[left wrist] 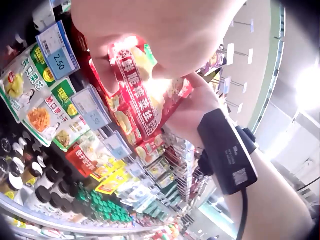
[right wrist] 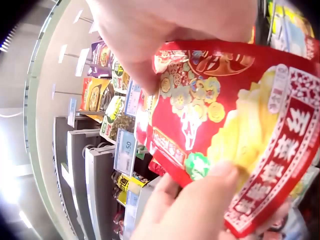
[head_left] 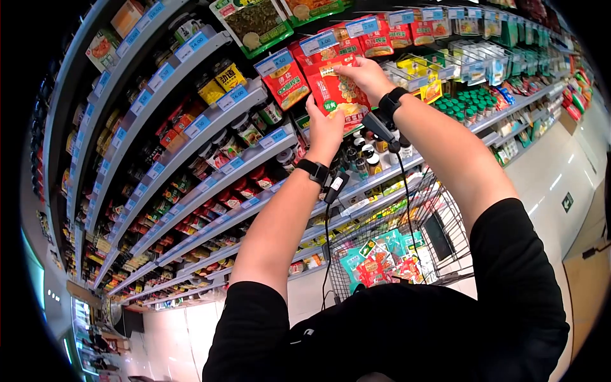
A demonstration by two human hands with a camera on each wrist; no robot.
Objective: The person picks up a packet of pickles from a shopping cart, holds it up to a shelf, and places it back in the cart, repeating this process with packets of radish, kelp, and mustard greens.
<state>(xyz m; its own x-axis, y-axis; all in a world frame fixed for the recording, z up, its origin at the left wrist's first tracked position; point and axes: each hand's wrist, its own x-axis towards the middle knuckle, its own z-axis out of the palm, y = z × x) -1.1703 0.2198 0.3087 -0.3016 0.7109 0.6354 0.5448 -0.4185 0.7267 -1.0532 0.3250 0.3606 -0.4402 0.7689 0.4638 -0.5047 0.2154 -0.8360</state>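
Observation:
A red packet of pickled vegetable shreds (head_left: 344,95) is held up in front of the shelf by both hands. My left hand (head_left: 326,135) grips its lower left side, and in the right wrist view the left thumb (right wrist: 220,182) lies across the printed front. From above, my right hand (head_left: 370,79) pinches the top edge between thumb and fingers. Yellow shreds and a green badge (right wrist: 198,166) are printed on the packet. Just behind it hang similar red packets (head_left: 377,41) on hooks, with another red packet (head_left: 284,83) to the left.
Curved shelves (head_left: 178,70) with jars, tins and price tags fill the left side. Green-capped jars (head_left: 468,107) stand at the right. Below is a wire cart (head_left: 334,270) with several colourful packets (head_left: 382,261) in it. Cables (head_left: 407,197) hang from both wrist cameras.

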